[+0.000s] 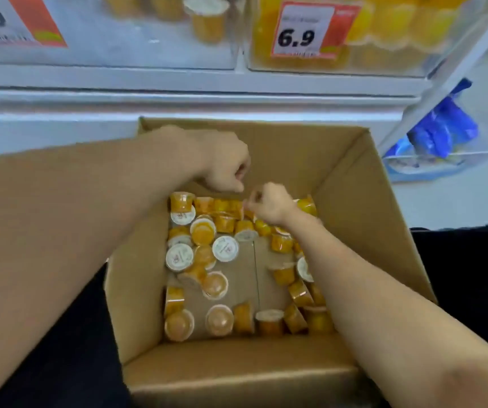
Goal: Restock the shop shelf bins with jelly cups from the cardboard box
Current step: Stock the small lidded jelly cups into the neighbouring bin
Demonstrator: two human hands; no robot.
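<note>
Overhead, shelf bins (113,33); both hands curled over jelly cups (201,254) in cardboard box (354,184), grip contents unclear.

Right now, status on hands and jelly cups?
Both hands in cardboard box: left hand curled, right hand reaching among cups, grasp unclear. Jelly cups scattered on box floor. Nothing blocking.

Bare cardboard box (354,184) floor mid-bottom; jelly cups (204,231) crowding its edges.

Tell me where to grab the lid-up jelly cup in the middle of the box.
Take the cup by its round rim, coming straight down from above. Its white lid faces up, and bare cardboard to its right leaves room for fingers; other cups crowd its left side.
</note>
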